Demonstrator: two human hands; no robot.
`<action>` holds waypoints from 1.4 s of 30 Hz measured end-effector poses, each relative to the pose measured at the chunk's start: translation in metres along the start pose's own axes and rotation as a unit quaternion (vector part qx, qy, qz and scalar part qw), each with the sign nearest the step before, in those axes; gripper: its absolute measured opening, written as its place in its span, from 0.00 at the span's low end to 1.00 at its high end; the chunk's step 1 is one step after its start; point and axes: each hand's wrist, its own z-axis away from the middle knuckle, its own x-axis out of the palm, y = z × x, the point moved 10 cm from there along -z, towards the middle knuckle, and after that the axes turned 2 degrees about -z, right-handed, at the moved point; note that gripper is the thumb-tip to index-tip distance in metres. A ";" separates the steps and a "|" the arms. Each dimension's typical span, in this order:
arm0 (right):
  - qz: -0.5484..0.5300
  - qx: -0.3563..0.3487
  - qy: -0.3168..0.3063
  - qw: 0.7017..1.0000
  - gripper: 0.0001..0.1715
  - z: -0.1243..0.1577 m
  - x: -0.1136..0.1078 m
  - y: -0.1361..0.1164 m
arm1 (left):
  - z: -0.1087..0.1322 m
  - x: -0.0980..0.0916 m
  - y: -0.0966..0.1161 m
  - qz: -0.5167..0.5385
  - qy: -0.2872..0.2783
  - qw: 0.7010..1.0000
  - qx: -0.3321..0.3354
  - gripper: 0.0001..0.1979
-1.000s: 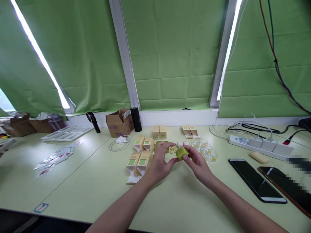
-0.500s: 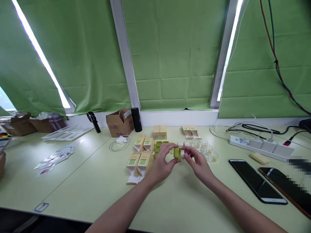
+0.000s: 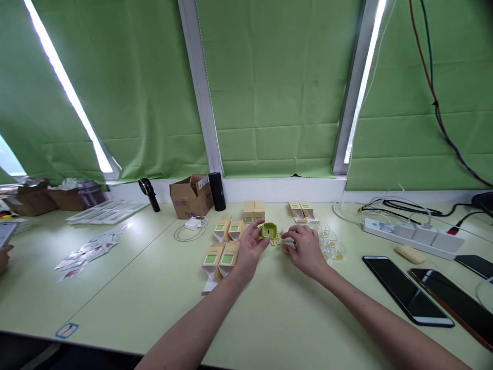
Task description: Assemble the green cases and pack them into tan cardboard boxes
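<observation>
A small green square cup is gripped at its left side by my left hand, its hollow facing me. To the right, my right hand is low over the table, fingers curled and pinched together. A bit of something white shows at its fingertips, too small to name. Between the hands lie small yellow-green pieces. Just beyond the right hand stand several clear plastic cups with yellow spots inside. Left of my left hand are several kraft paper boxes with green windows.
Further back are a cardboard box, a black cylinder, a white charger and a handheld fan. On the right lie a power strip and phones. Another person's hand is at the far left.
My right hand has moved away from the green cup and down to the table. My left hand has shifted slightly left, and the cup's hollow is turned toward me.
</observation>
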 end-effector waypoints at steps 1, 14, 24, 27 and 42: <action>0.043 -0.008 -0.013 0.999 0.12 -0.004 0.004 -0.005 | 0.000 0.000 0.000 0.003 -0.002 1.000 -0.001 0.33; 0.234 -0.034 -0.104 0.966 0.12 -0.026 0.061 -0.027 | -0.002 -0.003 -0.002 0.016 -0.003 1.000 0.005 0.31; 0.235 -0.029 -0.106 0.966 0.11 -0.032 0.061 -0.027 | -0.002 -0.004 -0.001 0.018 -0.001 1.000 0.005 0.31; 0.217 -0.030 -0.097 0.971 0.10 -0.029 0.048 -0.029 | -0.002 -0.007 0.000 0.013 0.009 1.000 0.008 0.31; -0.381 0.158 -0.026 0.910 0.07 0.022 0.022 0.018 | -0.003 -0.010 0.002 -0.001 0.032 0.999 0.019 0.31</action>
